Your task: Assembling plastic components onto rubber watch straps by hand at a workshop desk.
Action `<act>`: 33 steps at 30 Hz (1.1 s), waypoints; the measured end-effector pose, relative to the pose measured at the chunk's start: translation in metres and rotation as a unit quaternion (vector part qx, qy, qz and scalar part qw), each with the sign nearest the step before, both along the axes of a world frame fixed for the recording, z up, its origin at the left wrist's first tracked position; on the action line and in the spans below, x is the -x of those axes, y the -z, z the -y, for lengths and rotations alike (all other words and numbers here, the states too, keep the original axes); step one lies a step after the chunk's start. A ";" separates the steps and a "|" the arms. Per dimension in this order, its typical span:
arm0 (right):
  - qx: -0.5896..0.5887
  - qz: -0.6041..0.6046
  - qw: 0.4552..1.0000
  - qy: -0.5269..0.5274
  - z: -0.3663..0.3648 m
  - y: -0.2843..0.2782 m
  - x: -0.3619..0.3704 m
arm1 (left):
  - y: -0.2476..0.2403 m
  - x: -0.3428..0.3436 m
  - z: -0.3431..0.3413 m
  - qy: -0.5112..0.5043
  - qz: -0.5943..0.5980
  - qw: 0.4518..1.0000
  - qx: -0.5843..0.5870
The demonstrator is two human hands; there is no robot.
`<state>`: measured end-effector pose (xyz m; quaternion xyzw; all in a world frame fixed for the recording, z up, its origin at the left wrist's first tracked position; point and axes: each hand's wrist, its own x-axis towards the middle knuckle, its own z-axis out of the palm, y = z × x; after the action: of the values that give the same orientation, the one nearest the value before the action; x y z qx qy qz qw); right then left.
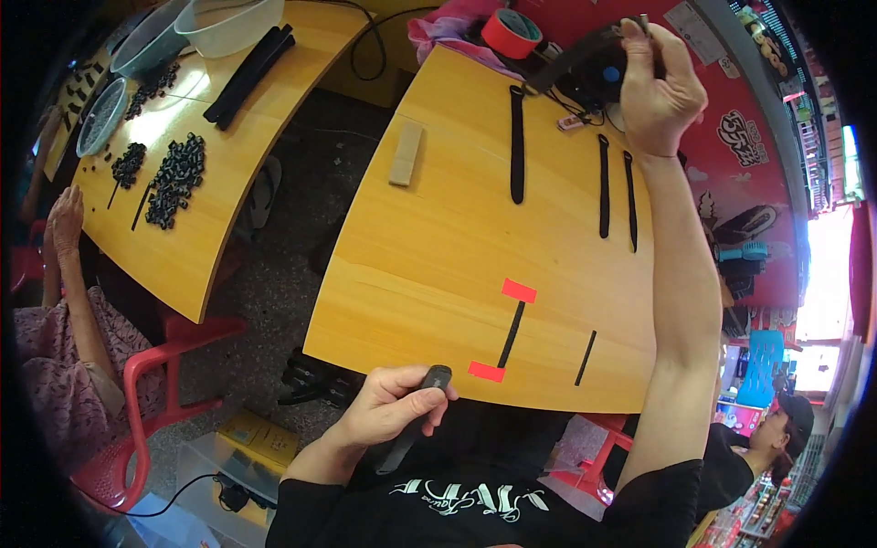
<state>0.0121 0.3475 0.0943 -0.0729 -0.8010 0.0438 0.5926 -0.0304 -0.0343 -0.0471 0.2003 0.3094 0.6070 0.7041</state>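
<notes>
My left hand (393, 406), near the table's front edge, is closed on a black strap (402, 447); its end sticks up past my thumb and the rest hangs below the fingers. At the far right my right hand (662, 87) is raised, pinching one end of another black strap (571, 62) that slopes down to the left. Under its lower end lies a black strap with a loop at its top (518, 151). Two narrower looped straps, a middle one (604, 192) and a right one (631, 205), lie beside it.
Two red tape pieces (519, 290) flank a thin black strip (512, 333); another strip (586, 358) lies right. Farther back are a beige block (406, 153) and a red tape roll (510, 35). At left, a person sits by a second table with black piece piles (174, 183) and tubs (228, 27).
</notes>
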 end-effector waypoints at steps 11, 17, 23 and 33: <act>0.071 0.410 0.907 -0.067 0.096 0.122 -0.033 | 0.008 0.003 0.003 0.022 -0.009 0.999 -0.026; 0.122 0.411 0.902 -0.059 0.085 0.125 -0.027 | 0.007 0.002 0.002 0.025 -0.022 0.999 -0.036; 0.187 0.282 0.936 -0.097 0.092 0.109 -0.037 | 0.002 -0.004 -0.001 -0.010 -0.044 0.999 -0.024; 0.620 0.229 0.749 -0.054 0.269 0.069 -0.186 | -0.004 -0.043 0.004 -0.068 0.001 0.997 -0.036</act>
<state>0.1977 0.0780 0.0256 -0.3888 -0.7118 0.5447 0.2130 0.0122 -0.0385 -0.0428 0.2031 0.2998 0.6646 0.6536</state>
